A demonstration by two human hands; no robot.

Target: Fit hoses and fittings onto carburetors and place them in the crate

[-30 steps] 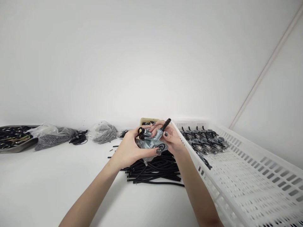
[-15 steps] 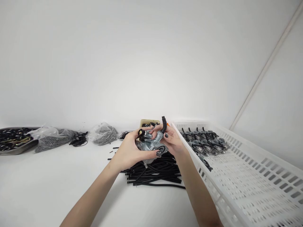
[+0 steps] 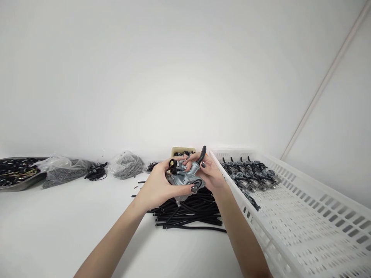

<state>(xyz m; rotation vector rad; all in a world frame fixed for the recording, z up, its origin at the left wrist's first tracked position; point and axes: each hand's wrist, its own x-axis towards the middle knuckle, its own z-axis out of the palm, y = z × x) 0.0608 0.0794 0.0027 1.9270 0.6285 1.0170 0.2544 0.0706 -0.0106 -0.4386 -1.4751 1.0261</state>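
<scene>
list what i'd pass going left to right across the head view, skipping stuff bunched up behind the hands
Metal tray of black parts → first clear plastic bag → small black tangle → second clear plastic bag → left hand → carburetor → right hand → white perforated crate.

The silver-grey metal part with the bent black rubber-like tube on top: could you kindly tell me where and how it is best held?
Probably by its silver-grey metal body, from the left, with the thumb across the near side, as the left grip holds it. The body looks broad and rigid, whereas the black rubber-like tube is slim and bent, likely a weaker hold.
</scene>
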